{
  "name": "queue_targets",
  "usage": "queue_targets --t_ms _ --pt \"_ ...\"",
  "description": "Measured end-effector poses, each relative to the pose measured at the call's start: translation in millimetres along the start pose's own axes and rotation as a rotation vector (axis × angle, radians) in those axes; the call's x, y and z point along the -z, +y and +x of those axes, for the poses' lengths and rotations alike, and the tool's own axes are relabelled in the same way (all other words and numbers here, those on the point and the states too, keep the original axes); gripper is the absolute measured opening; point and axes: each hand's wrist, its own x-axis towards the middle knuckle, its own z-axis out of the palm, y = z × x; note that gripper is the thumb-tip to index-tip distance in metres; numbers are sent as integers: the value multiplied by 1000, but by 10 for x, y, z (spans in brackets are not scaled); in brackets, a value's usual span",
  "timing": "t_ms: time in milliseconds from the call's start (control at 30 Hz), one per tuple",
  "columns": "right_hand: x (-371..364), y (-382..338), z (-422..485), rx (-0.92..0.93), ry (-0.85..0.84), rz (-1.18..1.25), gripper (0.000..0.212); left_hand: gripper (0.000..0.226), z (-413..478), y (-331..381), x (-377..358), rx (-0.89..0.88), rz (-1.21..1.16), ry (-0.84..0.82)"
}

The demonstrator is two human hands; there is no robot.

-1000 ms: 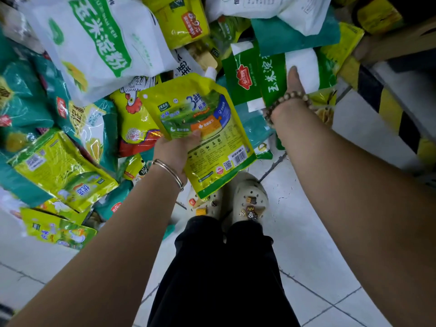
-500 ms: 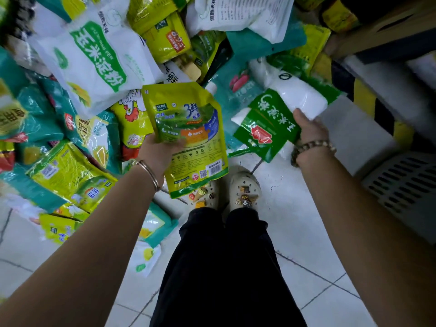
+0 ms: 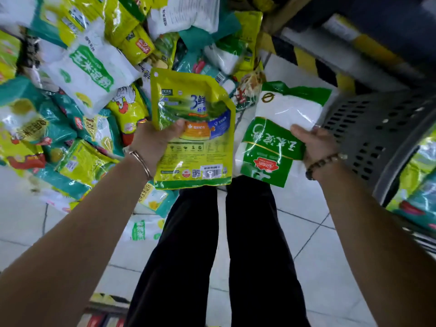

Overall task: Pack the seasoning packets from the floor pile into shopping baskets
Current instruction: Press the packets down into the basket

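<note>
My left hand (image 3: 157,142) grips a yellow-green seasoning pouch (image 3: 195,142) by its left edge, held upright above my legs. My right hand (image 3: 315,143) pinches a green and white starch bag (image 3: 278,138) at its right side, just left of a grey perforated shopping basket (image 3: 377,138). The floor pile of packets (image 3: 89,86) spreads across the upper left. Through a gap at the basket's right, more packets (image 3: 417,194) show.
Black and yellow hazard striping (image 3: 313,64) runs along a ledge at the upper right. My black trouser legs (image 3: 219,256) stand on the white tiled floor (image 3: 325,267). A few packets lie by my left foot (image 3: 146,227).
Both hands have lifted their packets off the pile and drawn them toward me. The view has swung right, bringing the grey basket into sight beside my right hand.
</note>
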Motion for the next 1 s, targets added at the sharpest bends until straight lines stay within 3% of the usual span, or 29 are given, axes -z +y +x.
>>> queue_targets --t_ms 33,167,267,300,433,500,633,733,900,1000 --pt "85 -20 -102 15 3 -13 62 13 -108 46 -58 -13 -1 -37" --pt "469 36 -396 68 32 -8 62 14 -510 181 -358 -72 37 -100" --pt "803 65 -573 114 23 39 27 17 -814 273 -647 -132 35 -127" --pt "941 86 -605 123 21 43 25 17 -921 298 -763 -150 26 -135" --pt "1593 150 -774 189 40 73 54 12 -1273 318 -1325 -143 3 -139" --pt "1982 186 -881 225 -12 188 48 10 -1398 304 -1660 -109 10 -167" --pt "2758 256 -1089 238 21 319 14 56 -1700 326 -2393 -66 29 -203" --pt "3343 382 -1157 216 122 342 20 14 -1881 283 -2970 -111 109 -222" --pt "4283 615 -1112 151 275 267 43 13 -2189 219 -3932 -222 226 -296" --pt "4758 713 -949 150 331 240 25 11 -2184 133 -4443 -219 255 -291"
